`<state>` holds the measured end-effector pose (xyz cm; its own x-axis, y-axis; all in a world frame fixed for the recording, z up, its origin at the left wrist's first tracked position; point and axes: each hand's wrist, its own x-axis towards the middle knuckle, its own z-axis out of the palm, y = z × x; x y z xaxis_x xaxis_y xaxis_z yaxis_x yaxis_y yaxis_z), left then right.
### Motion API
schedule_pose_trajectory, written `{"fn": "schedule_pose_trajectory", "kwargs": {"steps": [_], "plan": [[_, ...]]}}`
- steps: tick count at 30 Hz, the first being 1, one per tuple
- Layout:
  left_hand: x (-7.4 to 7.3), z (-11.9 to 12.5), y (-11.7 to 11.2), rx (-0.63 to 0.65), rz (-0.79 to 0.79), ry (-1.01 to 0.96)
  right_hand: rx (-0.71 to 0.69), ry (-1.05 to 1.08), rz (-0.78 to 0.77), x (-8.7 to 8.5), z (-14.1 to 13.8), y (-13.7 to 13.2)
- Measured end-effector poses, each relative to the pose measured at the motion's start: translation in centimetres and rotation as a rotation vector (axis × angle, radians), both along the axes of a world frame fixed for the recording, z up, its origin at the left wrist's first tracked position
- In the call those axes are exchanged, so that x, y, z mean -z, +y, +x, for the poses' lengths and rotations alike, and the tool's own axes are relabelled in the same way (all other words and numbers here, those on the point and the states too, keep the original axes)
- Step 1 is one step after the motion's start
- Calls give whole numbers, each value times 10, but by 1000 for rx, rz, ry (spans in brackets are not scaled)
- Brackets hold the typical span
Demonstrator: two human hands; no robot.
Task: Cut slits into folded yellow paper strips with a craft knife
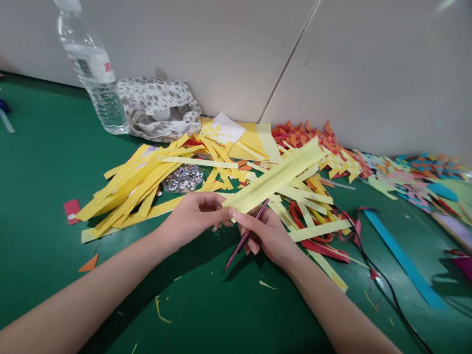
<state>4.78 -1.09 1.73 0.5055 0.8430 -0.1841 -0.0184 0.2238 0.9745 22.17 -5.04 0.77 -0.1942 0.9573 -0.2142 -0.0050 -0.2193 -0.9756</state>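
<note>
My left hand [194, 216] and my right hand [266, 235] meet above a green table [33, 178], both pinching the near end of a long pale yellow paper strip [281, 174] that slants up to the right. A thin purple pencil [247, 234] is also tucked in my right hand, its tip pointing down and left. Under and behind the strip lies a heap of yellow paper strips [137, 185]. Red-handled scissors [318, 241] lie just right of my right hand.
A clear water bottle [89, 63] and a patterned cloth pouch [158, 108] stand by the white wall. A pile of googly eyes [183, 179] sits among the strips. Woven coloured paper pieces [405, 178], a blue strip [404, 258] and a black cable [388, 285] lie right.
</note>
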Motion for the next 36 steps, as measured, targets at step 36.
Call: {"fn": "schedule_pose_trajectory", "kwargs": {"steps": [36], "plan": [[1,-5,2,-25,72,49,71,-68,-31,-1,-3,-2]]}}
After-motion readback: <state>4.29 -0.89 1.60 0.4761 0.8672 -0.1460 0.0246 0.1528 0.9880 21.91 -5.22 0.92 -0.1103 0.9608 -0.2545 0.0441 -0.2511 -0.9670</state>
